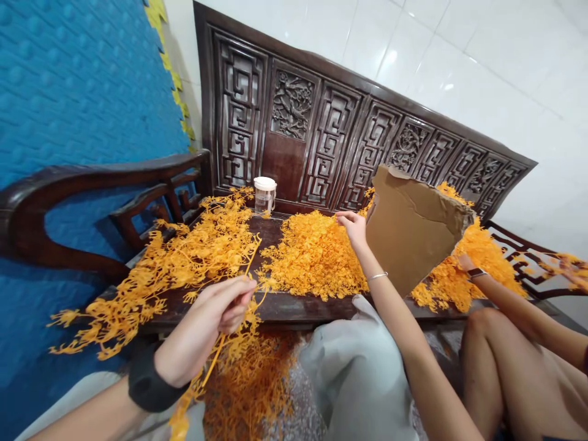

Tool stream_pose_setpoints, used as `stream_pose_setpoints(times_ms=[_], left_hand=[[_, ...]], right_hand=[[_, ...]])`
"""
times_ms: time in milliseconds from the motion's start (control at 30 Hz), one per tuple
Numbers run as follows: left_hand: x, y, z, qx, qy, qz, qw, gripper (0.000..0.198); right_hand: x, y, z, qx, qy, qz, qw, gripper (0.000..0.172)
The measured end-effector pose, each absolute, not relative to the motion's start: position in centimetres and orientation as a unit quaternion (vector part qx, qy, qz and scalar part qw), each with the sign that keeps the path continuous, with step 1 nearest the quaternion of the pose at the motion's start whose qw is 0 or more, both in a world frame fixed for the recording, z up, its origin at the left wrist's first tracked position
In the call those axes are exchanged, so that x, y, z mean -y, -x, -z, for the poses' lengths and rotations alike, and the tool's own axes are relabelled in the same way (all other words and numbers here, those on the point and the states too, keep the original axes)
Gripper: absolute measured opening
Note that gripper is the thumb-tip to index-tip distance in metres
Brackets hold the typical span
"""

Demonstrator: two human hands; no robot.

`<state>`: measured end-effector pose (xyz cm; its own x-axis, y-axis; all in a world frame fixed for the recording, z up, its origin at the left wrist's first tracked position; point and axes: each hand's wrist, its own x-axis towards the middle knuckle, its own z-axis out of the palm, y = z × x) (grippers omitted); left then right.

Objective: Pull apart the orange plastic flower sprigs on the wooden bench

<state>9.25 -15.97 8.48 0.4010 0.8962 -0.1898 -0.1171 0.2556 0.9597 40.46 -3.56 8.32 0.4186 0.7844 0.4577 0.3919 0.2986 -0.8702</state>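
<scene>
Head view: my left hand (206, 324) pinching orange sprig stem (215, 352); right hand (353, 225) fingering loose orange pile (312, 254). Lidded jar (265, 195) behind pile; cardboard (408, 229) right of it, on bench (294, 306).

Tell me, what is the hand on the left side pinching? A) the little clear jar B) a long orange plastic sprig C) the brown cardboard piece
B: the left hand has its fingers closed on an orange plastic sprig, while the clear jar stands far back on the bench and the cardboard is beside the right hand.
</scene>
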Motion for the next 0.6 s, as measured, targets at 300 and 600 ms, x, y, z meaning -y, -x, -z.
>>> stream_pose_setpoints(times_ms=[300, 600], left_hand=[[14.5, -9.2, -8.4, -0.378, -0.494, -0.397, 0.674, 0.034], [13.3, -8.7, -7.7, -0.381, -0.505, -0.414, 0.655, 0.035]], right_hand=[[2.9, -40.4, -7.9, 0.528, 0.553, -0.149, 0.627, 0.032], [2.0, -40.4, -7.4, 0.587, 0.579, -0.079, 0.56, 0.018]])
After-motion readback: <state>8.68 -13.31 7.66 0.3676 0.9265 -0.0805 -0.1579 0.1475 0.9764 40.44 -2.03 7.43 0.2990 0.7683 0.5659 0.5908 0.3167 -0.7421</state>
